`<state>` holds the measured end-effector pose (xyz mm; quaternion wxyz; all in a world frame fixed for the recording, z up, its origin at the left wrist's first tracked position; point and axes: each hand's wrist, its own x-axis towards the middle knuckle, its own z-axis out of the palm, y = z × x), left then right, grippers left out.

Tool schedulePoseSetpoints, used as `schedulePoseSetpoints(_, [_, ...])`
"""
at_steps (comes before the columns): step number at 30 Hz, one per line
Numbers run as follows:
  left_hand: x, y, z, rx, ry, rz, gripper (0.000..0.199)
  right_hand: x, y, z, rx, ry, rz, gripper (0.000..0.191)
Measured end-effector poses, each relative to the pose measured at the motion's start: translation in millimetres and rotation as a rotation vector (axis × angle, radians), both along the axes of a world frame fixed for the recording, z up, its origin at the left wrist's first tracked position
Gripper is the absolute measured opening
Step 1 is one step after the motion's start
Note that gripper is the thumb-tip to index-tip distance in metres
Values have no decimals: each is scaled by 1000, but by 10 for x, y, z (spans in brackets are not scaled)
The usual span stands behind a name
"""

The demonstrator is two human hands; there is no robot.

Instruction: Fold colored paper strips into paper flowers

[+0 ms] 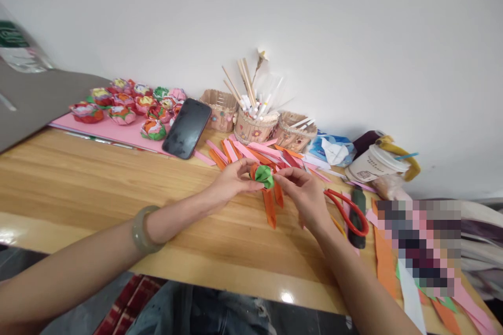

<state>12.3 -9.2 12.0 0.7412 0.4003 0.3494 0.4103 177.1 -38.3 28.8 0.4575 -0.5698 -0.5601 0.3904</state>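
Between my hands, just above the table, is a small paper flower in green and orange. The fingers of my left hand are closed around its left side. My right hand pinches at the flower's right edge with thumb and forefinger; the exact spot it grips is partly hidden by the fingertips. Folded orange paper strips lie beneath the hands. Behind them is a pile of pink, orange and red folded strips.
Finished paper flowers stand on pink sheets at left, beside a leaning phone. Decorated baskets hold sticks and pens. At right are a tissue pack, a paper cup, red-handled scissors and loose paper strips.
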Motion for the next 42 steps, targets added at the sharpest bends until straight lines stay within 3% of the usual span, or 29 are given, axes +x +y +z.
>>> schedulePoseSetpoints(6, [21,-6,-6,-16,-107,11,43,-58,-127,-7,415,-272,-85,8])
schedulePoseSetpoints(12, [30,-12,-47,0,-163,24,43,-75,-141,-32,729,-541,-19,15])
schedulePoseSetpoints(17, [29,-22,-46,-12,-166,35,45,-69,-140,-75,1009,-696,-64,19])
schedulePoseSetpoints(26, [32,-24,-63,36,-184,-50,46,-84,-162,-53,708,-483,-20,18])
schedulePoseSetpoints(36, [33,-17,-57,42,-184,-53,47,-96,-173,-53,627,-422,-30,9])
schedulePoseSetpoints(39, [34,-16,-62,55,-169,-28,47,-95,-173,-54,680,-459,-30,6])
schedulePoseSetpoints(42, [37,-22,-67,68,-157,-11,47,-80,-164,-60,860,-577,-41,11])
